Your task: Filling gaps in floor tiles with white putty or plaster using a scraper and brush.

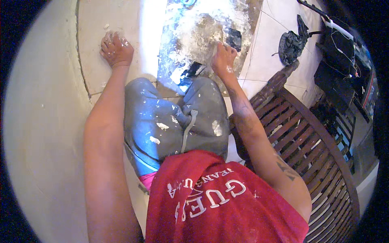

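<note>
My left hand (116,49) rests on the pale floor tile at the upper left. Its fingers are bent but apart, flecked with white paste, and nothing shows in them. My right hand (224,60) is closed over a smeared sheet (190,30) covered in white and grey paste. Whatever its curled fingers hold is hidden. A dark square patch (234,39) lies just beyond that hand. Nearer my knees, another dark piece (193,69) lies at the sheet's near end, streaked with white.
A plain pale wall (44,133) runs along my left. Close on the right stands a slatted dark wooden bench (320,162). Beyond it are a crumpled dark cloth or bag (291,45) and cables (344,52). A blue round object (188,2) sits at the sheet's far end.
</note>
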Demonstrator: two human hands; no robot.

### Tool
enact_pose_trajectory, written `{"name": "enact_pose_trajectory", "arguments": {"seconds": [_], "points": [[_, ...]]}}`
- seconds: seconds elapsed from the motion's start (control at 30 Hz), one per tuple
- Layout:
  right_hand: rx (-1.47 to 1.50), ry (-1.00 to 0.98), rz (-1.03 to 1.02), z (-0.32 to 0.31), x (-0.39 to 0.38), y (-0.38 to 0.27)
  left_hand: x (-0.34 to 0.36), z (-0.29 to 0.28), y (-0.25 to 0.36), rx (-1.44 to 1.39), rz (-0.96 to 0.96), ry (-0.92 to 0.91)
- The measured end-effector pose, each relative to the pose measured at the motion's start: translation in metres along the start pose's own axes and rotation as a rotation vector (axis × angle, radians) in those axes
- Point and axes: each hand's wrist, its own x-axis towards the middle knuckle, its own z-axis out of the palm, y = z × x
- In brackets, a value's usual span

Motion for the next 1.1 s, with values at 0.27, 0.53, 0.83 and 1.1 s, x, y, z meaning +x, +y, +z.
{"name": "enact_pose_trajectory", "arguments": {"seconds": [0.27,0.53,0.83,1.1], "points": [[-0.05,0.033,0.156,0.003,0.021,0.001,0.003,-0.001,0.004,-0.064,0.014,0.04],[-0.019,0.042,0.001,0.003,0.003,-0.014,0.001,-0.002,0.006,-0.028,-0.026,-0.015],[0.04,0.07,0.233,-0.006,0.016,0.007,0.002,-0.007,0.011,-0.031,0.016,-0.041],[-0.219,0.002,-0.057,0.006,0.007,-0.026,0.003,-0.005,-0.003,0.006,0.04,0.055]]}}
